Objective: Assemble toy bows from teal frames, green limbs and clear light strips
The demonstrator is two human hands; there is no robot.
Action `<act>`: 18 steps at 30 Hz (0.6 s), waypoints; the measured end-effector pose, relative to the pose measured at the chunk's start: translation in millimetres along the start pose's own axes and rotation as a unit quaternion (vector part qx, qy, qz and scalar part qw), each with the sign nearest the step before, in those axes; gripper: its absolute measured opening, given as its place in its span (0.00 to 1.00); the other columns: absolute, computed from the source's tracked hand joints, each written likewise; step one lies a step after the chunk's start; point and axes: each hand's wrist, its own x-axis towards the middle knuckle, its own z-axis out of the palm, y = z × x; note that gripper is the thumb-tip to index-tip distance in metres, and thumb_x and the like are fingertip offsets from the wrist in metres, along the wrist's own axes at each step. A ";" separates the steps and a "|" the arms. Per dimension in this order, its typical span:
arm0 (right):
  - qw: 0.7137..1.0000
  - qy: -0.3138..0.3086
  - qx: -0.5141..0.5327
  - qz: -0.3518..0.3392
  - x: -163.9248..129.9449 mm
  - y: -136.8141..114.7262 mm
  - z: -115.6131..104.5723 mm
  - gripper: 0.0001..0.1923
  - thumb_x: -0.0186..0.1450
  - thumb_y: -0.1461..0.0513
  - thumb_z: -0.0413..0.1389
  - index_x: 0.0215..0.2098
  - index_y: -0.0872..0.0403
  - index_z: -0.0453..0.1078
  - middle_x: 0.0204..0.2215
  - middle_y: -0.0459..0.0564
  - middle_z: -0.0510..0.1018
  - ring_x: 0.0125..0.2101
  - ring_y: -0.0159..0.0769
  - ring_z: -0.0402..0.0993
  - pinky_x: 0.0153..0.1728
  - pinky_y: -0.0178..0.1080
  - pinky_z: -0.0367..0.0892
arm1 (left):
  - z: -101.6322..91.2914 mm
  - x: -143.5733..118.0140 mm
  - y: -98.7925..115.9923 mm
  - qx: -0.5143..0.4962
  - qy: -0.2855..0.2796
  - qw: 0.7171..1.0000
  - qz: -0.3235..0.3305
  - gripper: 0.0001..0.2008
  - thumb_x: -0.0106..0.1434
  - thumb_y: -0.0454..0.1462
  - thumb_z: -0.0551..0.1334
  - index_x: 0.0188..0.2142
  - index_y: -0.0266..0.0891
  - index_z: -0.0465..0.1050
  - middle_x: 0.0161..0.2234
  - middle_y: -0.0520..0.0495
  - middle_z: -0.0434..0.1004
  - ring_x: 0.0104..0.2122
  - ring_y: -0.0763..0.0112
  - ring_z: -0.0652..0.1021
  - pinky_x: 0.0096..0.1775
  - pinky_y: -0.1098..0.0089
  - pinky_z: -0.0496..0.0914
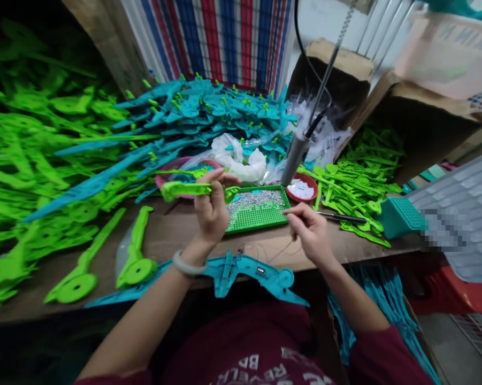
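Green plastic part (186, 189), long and flat, sits raised above the table (172, 235) in the left hand (212, 206), whose grip is clamped on it near its right end, thumb and fingers pinched around the piece. One end of the part points left, over a pink bowl (176, 167). The right hand (311, 230) hovers just right of a green tray (260, 216), its grip closed on a thin dark tool (341, 216) that runs off to the right, low over the table. A fine wire (265, 250) trails from beneath that hand toward a teal part (252, 272) lying at the near table edge, with a small board set in its middle. A pale bangle (186, 266) circles the left wrist.

The tray carries a heap of small silver screws (257, 199) along its far side. Just beyond its right corner stands a red dish (303, 188), and a grey driver (295, 155) hangs on a cable above it. Two more green parts (134, 259) lie flat on the table to the left. Loose green pieces (32, 155) pile up at far left, teal pieces (208, 112) behind the tray, and another green heap (361, 176) at right, in front of cardboard boxes (421, 117). A teal block (401, 216) sits near the table's right end.
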 end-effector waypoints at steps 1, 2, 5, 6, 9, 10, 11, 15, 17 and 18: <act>0.999 -0.013 0.031 0.033 -2.3 1.7 3.6 0.10 0.65 0.55 0.59 0.36 0.54 0.75 0.22 0.41 0.71 0.19 0.25 0.65 0.20 0.30 0.61 | 6.0 8.2 -4.4 -0.046 0.023 0.997 -0.056 0.13 0.74 0.48 0.51 0.46 0.45 0.67 0.37 0.47 0.78 0.39 0.65 0.80 0.48 0.61 0.74; 0.995 -0.024 0.066 0.071 -2.6 2.8 5.6 0.11 0.64 0.54 0.59 0.36 0.54 0.74 0.20 0.40 0.69 0.18 0.25 0.64 0.19 0.30 0.60 | 11.3 16.0 -6.1 -0.089 0.057 0.988 -0.109 0.12 0.75 0.46 0.49 0.45 0.45 0.66 0.32 0.49 0.77 0.35 0.67 0.80 0.44 0.64 0.74; 0.979 0.021 0.149 0.138 11.5 2.0 -2.7 0.14 0.59 0.53 0.63 0.35 0.54 0.73 0.16 0.36 0.64 0.14 0.22 0.55 0.14 0.28 0.49 | 17.7 28.5 6.8 -0.225 0.082 0.924 -0.297 0.10 0.76 0.41 0.49 0.40 0.44 0.66 0.21 0.58 0.64 0.21 0.75 0.72 0.33 0.73 0.72; 0.976 0.056 0.160 0.134 19.8 0.2 -9.0 0.14 0.56 0.54 0.65 0.33 0.54 0.72 0.15 0.34 0.62 0.13 0.20 0.51 0.13 0.27 0.45 | 16.5 26.2 15.6 -0.258 0.048 0.892 -0.367 0.09 0.75 0.39 0.50 0.39 0.43 0.66 0.20 0.59 0.61 0.19 0.77 0.69 0.29 0.75 0.70; 0.980 0.094 0.151 0.094 38.6 -7.4 -26.1 0.13 0.54 0.56 0.67 0.30 0.54 0.71 0.14 0.32 0.57 0.14 0.19 0.45 0.15 0.28 0.41 | 4.9 -7.0 43.1 -0.300 -0.074 0.777 -0.548 0.06 0.69 0.28 0.55 0.40 0.36 0.70 0.25 0.53 0.70 0.22 0.77 0.73 0.28 0.76 0.71; 0.985 0.065 0.134 0.091 39.3 -9.8 -28.5 0.12 0.55 0.57 0.67 0.30 0.54 0.71 0.15 0.33 0.59 0.15 0.20 0.46 0.15 0.28 0.43 | -1.4 -26.2 50.4 -0.292 -0.101 0.751 -0.584 0.08 0.67 0.26 0.56 0.42 0.33 0.71 0.29 0.48 0.75 0.26 0.74 0.77 0.31 0.73 0.73; 0.989 0.014 0.110 0.097 36.5 -12.1 -29.1 0.12 0.56 0.57 0.66 0.30 0.54 0.71 0.16 0.35 0.63 0.16 0.20 0.48 0.16 0.28 0.46 | -8.9 -48.2 56.2 -0.283 -0.128 0.722 -0.619 0.09 0.67 0.26 0.57 0.44 0.32 0.72 0.32 0.44 0.77 0.30 0.71 0.80 0.35 0.70 0.76; 0.954 -0.280 -0.009 0.102 7.7 -20.0 -22.1 0.08 0.65 0.59 0.61 0.32 0.55 0.71 0.27 0.43 0.73 0.26 0.26 0.66 0.29 0.31 0.63 | -45.5 -131.7 72.6 -0.276 -0.305 0.602 -0.684 0.16 0.66 0.42 0.65 0.50 0.37 0.71 0.33 0.49 0.78 0.31 0.68 0.80 0.38 0.65 0.75; 0.905 -0.419 -0.053 0.040 -1.1 -23.9 -19.0 0.06 0.69 0.62 0.57 0.34 0.56 0.71 0.32 0.47 0.73 0.34 0.30 0.69 0.38 0.34 0.66 | -60.3 -150.6 78.4 -0.254 -0.429 0.578 -0.646 0.17 0.64 0.45 0.68 0.47 0.39 0.71 0.33 0.50 0.79 0.33 0.70 0.79 0.38 0.69 0.71; 0.873 -0.483 -0.074 0.000 -2.1 -25.7 -17.2 0.06 0.71 0.63 0.55 0.36 0.56 0.71 0.34 0.48 0.72 0.37 0.32 0.69 0.42 0.36 0.66 | -65.3 -152.3 79.7 -0.236 -0.483 0.577 -0.615 0.16 0.64 0.46 0.68 0.45 0.39 0.71 0.35 0.50 0.80 0.35 0.70 0.79 0.39 0.70 0.70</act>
